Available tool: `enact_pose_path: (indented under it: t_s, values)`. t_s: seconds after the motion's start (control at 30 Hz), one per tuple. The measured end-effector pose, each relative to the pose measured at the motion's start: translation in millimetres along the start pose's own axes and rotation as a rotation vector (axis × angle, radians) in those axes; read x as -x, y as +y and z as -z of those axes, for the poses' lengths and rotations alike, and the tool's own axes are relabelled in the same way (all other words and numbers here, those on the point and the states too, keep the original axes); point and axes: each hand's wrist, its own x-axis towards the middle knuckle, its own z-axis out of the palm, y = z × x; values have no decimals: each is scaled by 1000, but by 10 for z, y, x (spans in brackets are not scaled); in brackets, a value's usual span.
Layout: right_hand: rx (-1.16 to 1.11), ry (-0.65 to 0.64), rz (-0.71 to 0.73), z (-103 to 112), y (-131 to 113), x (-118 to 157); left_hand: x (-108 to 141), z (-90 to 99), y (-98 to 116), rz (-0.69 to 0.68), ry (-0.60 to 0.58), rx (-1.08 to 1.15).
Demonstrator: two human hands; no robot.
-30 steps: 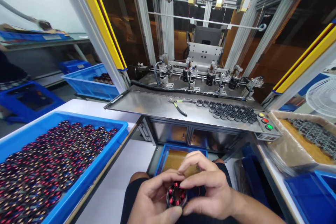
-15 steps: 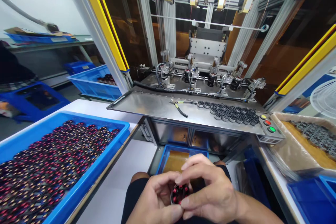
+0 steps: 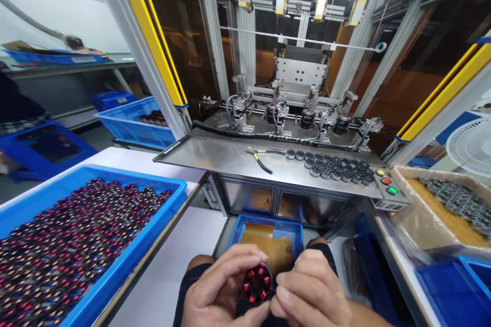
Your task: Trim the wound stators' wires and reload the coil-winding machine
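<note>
My left hand (image 3: 215, 288) is closed around a motor stator (image 3: 256, 284) with red wire coils, holding it low over my lap. The stator's open, ringed face is turned up toward me. My right hand (image 3: 316, 286) is beside it at the right rim, thumb and fingers pinched together. Whatever lies between those fingertips, if anything, is hidden. Below and beyond both hands is a blue bin (image 3: 235, 232) with brown sheets in it.
At left, a blue tray (image 3: 174, 191) holds many wound stators. Pliers (image 3: 261, 161) and rows of bare stator cores (image 3: 337, 167) lie on the metal shelf (image 3: 215, 156) before a winding machine (image 3: 301, 74). Control buttons (image 3: 386, 182) and a lined box (image 3: 414, 219) of grey parts stand right.
My right hand has drawn back to the right, away from the top of the stator, and its fingers are now pinched. The stator's coil face shows more fully in my left hand.
</note>
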Motion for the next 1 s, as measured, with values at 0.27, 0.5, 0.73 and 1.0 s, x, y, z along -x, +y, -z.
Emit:
enact_pose_path:
  t_s: [0.27, 0.5, 0.73, 1.0]
  values:
    - [261, -209, 436, 175, -22, -292, 21, 100, 20, 170, -65, 34]
    - [362, -214, 621, 129, 40, -347, 59, 148, -71, 390, -210, 192]
    - [283, -44, 586, 81, 28, -315, 14, 148, 25, 336, -166, 220]
    - [-84, -229, 464, 128, 66, -535, -8, 155, 49, 237, -175, 121]
